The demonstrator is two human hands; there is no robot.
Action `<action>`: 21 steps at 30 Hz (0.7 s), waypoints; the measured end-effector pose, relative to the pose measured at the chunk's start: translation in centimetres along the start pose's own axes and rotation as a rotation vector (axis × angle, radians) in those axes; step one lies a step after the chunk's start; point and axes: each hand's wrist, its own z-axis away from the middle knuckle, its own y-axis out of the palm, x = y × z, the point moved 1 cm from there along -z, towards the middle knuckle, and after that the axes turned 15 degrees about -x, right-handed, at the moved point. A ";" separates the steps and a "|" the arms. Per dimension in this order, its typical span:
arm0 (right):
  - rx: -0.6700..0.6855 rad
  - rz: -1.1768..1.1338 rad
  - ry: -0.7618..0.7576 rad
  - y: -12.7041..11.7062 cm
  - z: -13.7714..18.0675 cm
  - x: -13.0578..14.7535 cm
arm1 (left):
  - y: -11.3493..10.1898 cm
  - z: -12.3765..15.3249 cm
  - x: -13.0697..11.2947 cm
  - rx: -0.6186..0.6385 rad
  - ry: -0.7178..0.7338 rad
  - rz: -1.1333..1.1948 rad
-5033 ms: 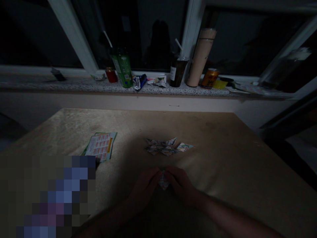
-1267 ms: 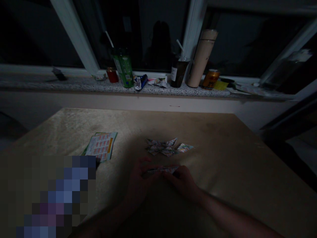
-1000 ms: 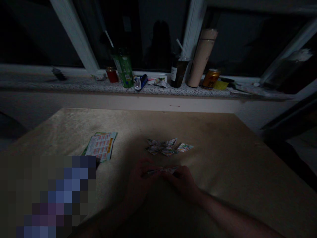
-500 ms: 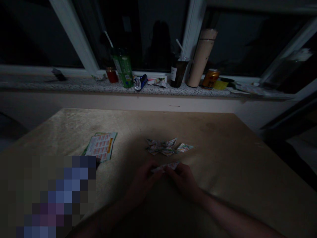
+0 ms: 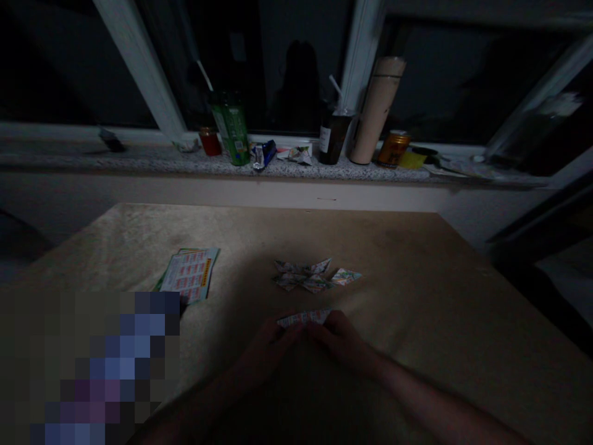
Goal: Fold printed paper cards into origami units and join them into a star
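Between my two hands, low over the near part of the table, is a narrow folded strip of printed paper [image 5: 304, 317]. My left hand [image 5: 273, 339] grips its left end, fingers closed. The right end is pinched in my right hand [image 5: 337, 334]. Both thumbs meet close together at the strip's near edge. Just beyond, several folded paper pieces [image 5: 303, 276] with pointed ends lie grouped on the table, and one diamond-shaped folded piece [image 5: 345, 276] lies at their right. The light is dim, so the finger details are dark.
A stack of printed sheets [image 5: 189, 275] lies on the table [image 5: 393, 247] at left. A pixelated patch covers the lower left. On the window sill [image 5: 282, 167] stand a green cup [image 5: 234, 130], a dark drink cup [image 5: 332, 139], a tall bottle [image 5: 377, 111] and an orange can [image 5: 393, 148].
The paper strip has turned so that more of its printed face shows, and it sits slightly lower and more level. My hands have shifted a little toward me. The pieces on the table are unmoved.
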 end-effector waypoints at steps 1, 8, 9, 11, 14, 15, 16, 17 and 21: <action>0.016 0.000 0.007 0.0 0.0 0.1 | 0.0 0.0 0.0 0.011 0.001 0.003; 0.054 -0.098 0.028 -0.2 -0.2 0.4 | -0.1 0.1 -0.2 -0.006 0.050 -0.056; 0.056 -0.107 0.042 -0.2 -0.2 0.3 | -0.1 0.1 -0.2 0.002 0.058 -0.069; 0.050 -0.120 0.085 -0.3 -0.2 0.1 | -0.2 0.0 0.0 0.034 0.067 -0.086; 0.054 -0.118 0.123 -0.3 -0.2 0.0 | -0.3 -0.1 0.2 0.121 0.082 -0.086; 0.063 -0.102 0.120 -0.2 -0.2 -0.1 | -0.3 -0.2 0.3 0.137 0.082 -0.086; 0.070 -0.081 0.113 -0.2 -0.2 -0.1 | -0.3 -0.1 0.3 0.147 0.073 -0.089; 0.069 -0.057 0.108 -0.2 -0.2 -0.1 | -0.3 -0.1 0.3 0.141 0.052 -0.089; 0.050 0.014 0.083 -0.1 -0.1 -0.2 | -0.1 0.0 0.3 0.085 -0.047 -0.006</action>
